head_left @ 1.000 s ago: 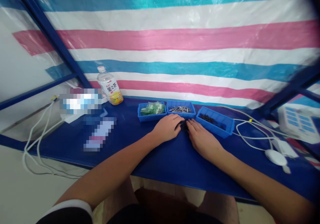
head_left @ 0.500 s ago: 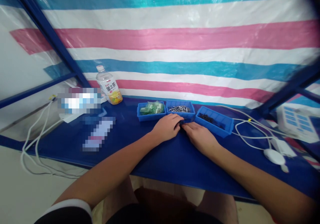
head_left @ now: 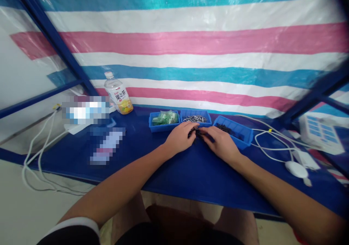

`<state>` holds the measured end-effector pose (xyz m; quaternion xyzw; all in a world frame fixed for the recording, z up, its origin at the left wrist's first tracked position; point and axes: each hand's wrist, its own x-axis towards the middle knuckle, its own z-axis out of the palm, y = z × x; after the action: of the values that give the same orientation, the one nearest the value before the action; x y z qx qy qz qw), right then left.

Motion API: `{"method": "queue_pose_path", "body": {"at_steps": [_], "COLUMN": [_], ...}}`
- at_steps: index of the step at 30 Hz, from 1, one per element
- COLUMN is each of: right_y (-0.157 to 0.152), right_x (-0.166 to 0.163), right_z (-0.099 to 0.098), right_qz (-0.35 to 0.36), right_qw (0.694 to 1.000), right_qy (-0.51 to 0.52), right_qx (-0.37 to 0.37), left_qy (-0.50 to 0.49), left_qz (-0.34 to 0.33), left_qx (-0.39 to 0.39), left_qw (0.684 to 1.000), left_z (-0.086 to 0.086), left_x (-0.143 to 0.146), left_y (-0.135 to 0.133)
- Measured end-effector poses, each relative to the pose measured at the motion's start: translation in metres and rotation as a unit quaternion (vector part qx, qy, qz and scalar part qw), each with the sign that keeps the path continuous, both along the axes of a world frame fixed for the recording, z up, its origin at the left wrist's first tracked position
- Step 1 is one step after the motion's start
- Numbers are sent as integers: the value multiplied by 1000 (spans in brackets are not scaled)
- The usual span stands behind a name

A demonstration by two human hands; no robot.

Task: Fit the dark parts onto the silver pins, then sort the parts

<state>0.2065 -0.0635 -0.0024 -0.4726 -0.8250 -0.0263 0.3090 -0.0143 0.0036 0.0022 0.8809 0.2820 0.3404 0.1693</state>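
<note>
Several small, thin black pieces [head_left: 194, 132] are bunched between my two hands, just in front of the bins; their exact kind is too small to tell. My left hand [head_left: 178, 135] has its fingers curled round them from the left. From the right, my right hand [head_left: 222, 145] pinches at the same pieces with thumb and fingertips. Behind my hands stands a blue bin [head_left: 185, 113] of silver metal pins [head_left: 196, 118]. To its left, another blue bin [head_left: 158, 129] holds green pieces [head_left: 165, 118]. Beside my right hand, a third blue bin [head_left: 242, 135] contains black parts [head_left: 223, 128].
All this lies on a blue tabletop [head_left: 174, 179]. A drink bottle [head_left: 120, 94] and a blurred-out flat item [head_left: 107, 146] are at the left. White cables [head_left: 268, 150], a round white plug piece [head_left: 296, 169] and a white power strip [head_left: 321, 134] lie at the right. A striped sheet [head_left: 191, 41] hangs behind.
My right hand has shifted slightly up and its fingers have lifted and curled more. More of the black pieces show between my hands. My left hand has barely moved.
</note>
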Motion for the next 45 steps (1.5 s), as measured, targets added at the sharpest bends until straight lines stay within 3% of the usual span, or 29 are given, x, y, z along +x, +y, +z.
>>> {"method": "queue_pose_path", "body": {"at_steps": [5, 10, 21, 28, 40, 45], "right_y": [-5, -7, -6, -8, -9, -9], "right_x": [2, 1, 0, -2, -3, -3], "right_z": [6, 8, 11, 11, 9, 8], "right_qz": [44, -12, -13, 24, 12, 29], "right_qw": [991, 985, 984, 987, 989, 989], "right_qy": [126, 170, 174, 156, 149, 146], "right_qx": [-19, -24, -14, -7, -2, -22], "left_qy": [-28, -21, -33, -59, -98, -125], "left_qz": [-6, -25, -78, -106, -71, -72], "left_qx": [-26, -77, -148, -198, -149, -173], "left_qw": [999, 996, 985, 973, 981, 974], "left_z": [3, 12, 14, 18, 15, 12], "left_x": [0, -2, 1, 1, 4, 5], "left_y": [-2, -8, -14, -19, -14, -12]}}
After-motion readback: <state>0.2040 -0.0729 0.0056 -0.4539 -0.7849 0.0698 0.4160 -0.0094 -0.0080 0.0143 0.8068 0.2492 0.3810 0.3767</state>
